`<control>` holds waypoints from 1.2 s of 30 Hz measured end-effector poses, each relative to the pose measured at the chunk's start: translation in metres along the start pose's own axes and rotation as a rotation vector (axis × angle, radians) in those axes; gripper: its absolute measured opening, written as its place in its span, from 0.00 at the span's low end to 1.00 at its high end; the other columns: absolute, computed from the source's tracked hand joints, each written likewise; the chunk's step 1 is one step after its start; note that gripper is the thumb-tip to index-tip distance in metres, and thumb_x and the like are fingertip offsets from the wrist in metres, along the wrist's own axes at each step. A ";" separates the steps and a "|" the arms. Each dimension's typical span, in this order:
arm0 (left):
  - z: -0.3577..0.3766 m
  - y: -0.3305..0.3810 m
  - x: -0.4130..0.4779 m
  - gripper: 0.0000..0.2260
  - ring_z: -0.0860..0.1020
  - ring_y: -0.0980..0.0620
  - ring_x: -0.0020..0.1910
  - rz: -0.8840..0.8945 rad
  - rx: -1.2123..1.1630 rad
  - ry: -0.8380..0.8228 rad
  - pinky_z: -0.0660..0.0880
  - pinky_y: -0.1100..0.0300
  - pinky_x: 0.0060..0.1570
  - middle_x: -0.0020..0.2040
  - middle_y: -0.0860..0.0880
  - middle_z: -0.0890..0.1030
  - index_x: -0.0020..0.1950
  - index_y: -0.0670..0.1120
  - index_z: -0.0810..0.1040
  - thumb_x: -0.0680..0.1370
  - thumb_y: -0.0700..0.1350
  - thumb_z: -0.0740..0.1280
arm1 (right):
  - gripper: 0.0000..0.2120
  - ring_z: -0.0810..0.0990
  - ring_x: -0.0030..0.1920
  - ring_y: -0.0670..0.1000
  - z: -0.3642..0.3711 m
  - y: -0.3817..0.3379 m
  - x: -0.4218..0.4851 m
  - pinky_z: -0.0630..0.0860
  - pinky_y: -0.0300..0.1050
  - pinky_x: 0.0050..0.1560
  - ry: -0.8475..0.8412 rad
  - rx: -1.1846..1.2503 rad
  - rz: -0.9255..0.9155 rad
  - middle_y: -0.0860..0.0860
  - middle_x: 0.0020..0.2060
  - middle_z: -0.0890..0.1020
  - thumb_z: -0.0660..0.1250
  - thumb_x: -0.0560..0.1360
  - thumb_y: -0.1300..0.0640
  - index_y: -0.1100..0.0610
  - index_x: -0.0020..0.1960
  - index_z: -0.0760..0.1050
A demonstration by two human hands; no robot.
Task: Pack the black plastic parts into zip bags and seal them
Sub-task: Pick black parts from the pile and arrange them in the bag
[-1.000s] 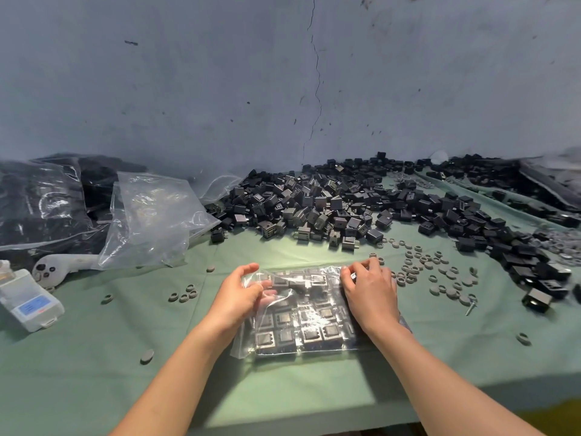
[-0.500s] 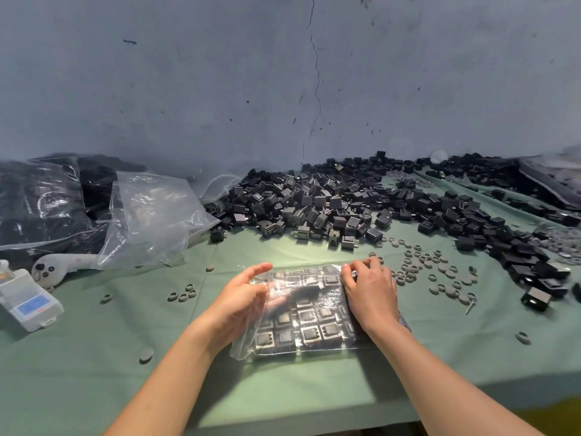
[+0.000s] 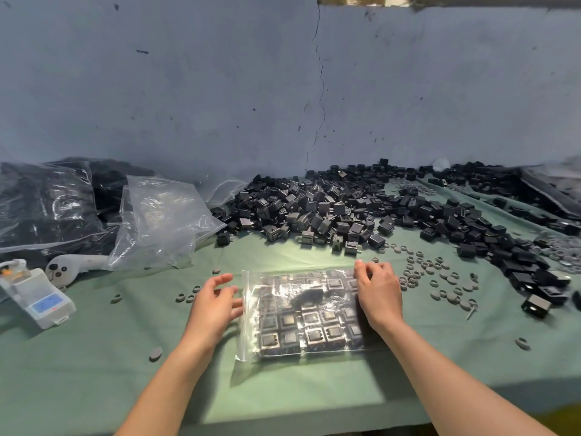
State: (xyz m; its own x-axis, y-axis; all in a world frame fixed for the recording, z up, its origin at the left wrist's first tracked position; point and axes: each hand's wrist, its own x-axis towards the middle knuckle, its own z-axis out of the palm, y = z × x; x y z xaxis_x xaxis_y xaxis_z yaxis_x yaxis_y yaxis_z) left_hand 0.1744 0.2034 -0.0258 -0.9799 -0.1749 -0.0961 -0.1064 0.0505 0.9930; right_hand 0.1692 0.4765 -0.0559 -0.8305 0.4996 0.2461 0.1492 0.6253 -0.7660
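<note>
A clear zip bag (image 3: 301, 313) lies flat on the green cloth in front of me, filled with rows of black plastic parts. My right hand (image 3: 377, 294) rests on the bag's right side, its fingertips pinching the top right corner of the zip strip. Just left of the bag hovers my left hand (image 3: 217, 305), fingers spread, holding nothing. A large heap of loose black parts (image 3: 345, 209) spreads across the cloth behind the bag and to the right.
Empty clear bags (image 3: 160, 221) and a big sack of dark parts (image 3: 47, 206) lie at the left. A white handheld device (image 3: 41, 298) and a white controller (image 3: 72, 265) sit near the left edge. Small grey rings (image 3: 440, 278) are scattered at the right. The table edge runs close below.
My left hand has come off the bag's top left corner and moved left, fingers now spread. The bag lies flatter. My right hand stays at the top right corner.
</note>
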 end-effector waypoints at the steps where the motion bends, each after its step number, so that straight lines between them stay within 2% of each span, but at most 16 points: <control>1: -0.001 -0.001 -0.004 0.11 0.79 0.47 0.49 0.101 0.105 0.079 0.80 0.52 0.48 0.59 0.42 0.77 0.62 0.46 0.72 0.83 0.36 0.57 | 0.21 0.73 0.52 0.55 -0.001 -0.002 0.002 0.68 0.48 0.50 0.003 0.037 0.033 0.52 0.48 0.74 0.53 0.84 0.45 0.56 0.42 0.75; 2: -0.002 -0.001 -0.011 0.12 0.79 0.49 0.50 0.213 0.190 0.128 0.78 0.52 0.52 0.59 0.44 0.77 0.63 0.48 0.73 0.82 0.37 0.58 | 0.22 0.74 0.51 0.55 -0.003 -0.004 0.004 0.67 0.49 0.50 0.018 0.073 0.068 0.53 0.48 0.75 0.52 0.84 0.45 0.55 0.40 0.74; 3: -0.001 0.001 -0.018 0.12 0.78 0.53 0.51 0.318 0.232 0.147 0.77 0.57 0.53 0.58 0.48 0.77 0.62 0.50 0.73 0.81 0.38 0.59 | 0.23 0.74 0.50 0.55 -0.006 -0.007 0.005 0.66 0.49 0.49 0.042 0.101 0.104 0.55 0.49 0.75 0.51 0.84 0.45 0.55 0.39 0.72; 5: 0.004 0.007 -0.032 0.11 0.77 0.62 0.48 0.461 0.241 0.100 0.72 0.73 0.46 0.55 0.55 0.77 0.61 0.55 0.73 0.81 0.41 0.61 | 0.24 0.73 0.50 0.56 -0.011 -0.018 0.005 0.66 0.50 0.50 0.086 0.117 0.135 0.56 0.49 0.76 0.47 0.85 0.44 0.56 0.39 0.70; 7: 0.013 0.015 -0.041 0.09 0.78 0.63 0.46 0.501 0.216 -0.011 0.72 0.73 0.42 0.52 0.58 0.79 0.59 0.57 0.74 0.82 0.44 0.62 | 0.25 0.74 0.50 0.56 -0.014 -0.035 0.003 0.69 0.51 0.51 0.050 0.152 0.062 0.58 0.49 0.76 0.45 0.85 0.44 0.58 0.42 0.70; 9: 0.025 0.023 -0.049 0.08 0.81 0.58 0.42 0.468 0.152 -0.164 0.76 0.65 0.41 0.50 0.55 0.80 0.58 0.58 0.75 0.83 0.46 0.62 | 0.24 0.75 0.49 0.55 -0.016 -0.059 -0.006 0.72 0.51 0.52 -0.073 0.303 -0.044 0.58 0.46 0.77 0.45 0.85 0.45 0.60 0.44 0.71; 13: 0.052 0.038 -0.063 0.08 0.81 0.54 0.38 0.301 -0.031 -0.417 0.77 0.59 0.39 0.49 0.47 0.81 0.60 0.51 0.74 0.84 0.48 0.58 | 0.22 0.72 0.40 0.48 -0.007 -0.107 -0.041 0.71 0.40 0.43 -0.324 0.657 -0.103 0.52 0.40 0.72 0.49 0.84 0.42 0.56 0.43 0.69; 15: 0.058 0.041 -0.067 0.12 0.82 0.51 0.38 0.202 -0.164 -0.428 0.78 0.56 0.39 0.46 0.45 0.83 0.61 0.45 0.74 0.84 0.49 0.57 | 0.21 0.74 0.43 0.54 0.003 -0.120 -0.055 0.75 0.50 0.46 -0.363 0.703 -0.145 0.56 0.43 0.72 0.50 0.84 0.42 0.55 0.43 0.70; 17: 0.054 0.042 -0.068 0.15 0.82 0.50 0.39 0.117 -0.257 -0.394 0.79 0.56 0.38 0.46 0.44 0.84 0.60 0.41 0.74 0.84 0.50 0.58 | 0.20 0.75 0.49 0.62 0.010 -0.123 -0.063 0.75 0.63 0.56 -0.352 0.666 -0.203 0.57 0.46 0.72 0.49 0.85 0.43 0.53 0.43 0.69; 19: 0.046 0.039 -0.069 0.16 0.82 0.51 0.38 0.076 -0.268 -0.402 0.79 0.57 0.39 0.45 0.44 0.84 0.60 0.40 0.75 0.83 0.51 0.59 | 0.20 0.74 0.52 0.62 0.014 -0.121 -0.070 0.72 0.66 0.58 -0.346 0.601 -0.265 0.55 0.47 0.71 0.48 0.84 0.41 0.53 0.43 0.69; 24: 0.032 0.031 -0.065 0.13 0.81 0.53 0.39 0.026 -0.244 -0.462 0.80 0.61 0.39 0.46 0.44 0.84 0.56 0.39 0.80 0.84 0.46 0.60 | 0.31 0.72 0.56 0.51 0.024 -0.109 -0.084 0.69 0.54 0.62 -0.367 0.401 -0.311 0.49 0.49 0.72 0.45 0.75 0.27 0.51 0.52 0.71; 26: 0.030 0.028 -0.062 0.12 0.80 0.51 0.41 -0.005 -0.255 -0.477 0.79 0.60 0.41 0.47 0.42 0.83 0.56 0.39 0.80 0.83 0.45 0.61 | 0.31 0.72 0.58 0.49 0.025 -0.106 -0.086 0.68 0.50 0.62 -0.371 0.388 -0.299 0.48 0.51 0.72 0.45 0.77 0.28 0.52 0.56 0.72; 29: 0.031 0.024 -0.060 0.10 0.80 0.54 0.43 -0.075 -0.340 -0.514 0.78 0.60 0.43 0.47 0.46 0.84 0.55 0.42 0.80 0.82 0.47 0.64 | 0.29 0.72 0.58 0.48 0.023 -0.104 -0.086 0.67 0.47 0.60 -0.376 0.381 -0.280 0.48 0.52 0.71 0.45 0.77 0.31 0.52 0.58 0.72; 33: 0.030 0.018 -0.059 0.14 0.78 0.51 0.51 -0.149 -0.497 -0.638 0.77 0.56 0.51 0.54 0.45 0.83 0.59 0.41 0.82 0.78 0.49 0.70 | 0.31 0.70 0.58 0.47 0.019 -0.101 -0.086 0.67 0.45 0.61 -0.370 0.332 -0.322 0.46 0.51 0.70 0.44 0.76 0.27 0.49 0.58 0.71; 35: 0.029 0.016 -0.055 0.15 0.80 0.52 0.49 -0.134 -0.535 -0.629 0.78 0.58 0.48 0.54 0.45 0.83 0.59 0.40 0.82 0.76 0.47 0.71 | 0.31 0.70 0.57 0.47 0.016 -0.098 -0.084 0.68 0.42 0.60 -0.339 0.322 -0.344 0.46 0.51 0.70 0.45 0.77 0.28 0.49 0.58 0.72; 36: 0.027 0.014 -0.052 0.14 0.80 0.53 0.47 -0.095 -0.498 -0.550 0.79 0.60 0.46 0.52 0.46 0.83 0.58 0.41 0.81 0.75 0.46 0.72 | 0.29 0.71 0.57 0.48 0.014 -0.095 -0.081 0.69 0.42 0.60 -0.294 0.309 -0.343 0.48 0.52 0.70 0.47 0.78 0.31 0.51 0.59 0.74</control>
State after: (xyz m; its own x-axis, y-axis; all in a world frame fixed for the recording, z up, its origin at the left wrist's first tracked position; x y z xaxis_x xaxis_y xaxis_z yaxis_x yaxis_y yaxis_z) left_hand 0.2188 0.2400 -0.0084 -0.9271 0.3675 -0.0737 -0.2342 -0.4144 0.8794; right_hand 0.2144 0.3680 -0.0112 -0.9254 0.0822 0.3699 -0.2842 0.4952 -0.8210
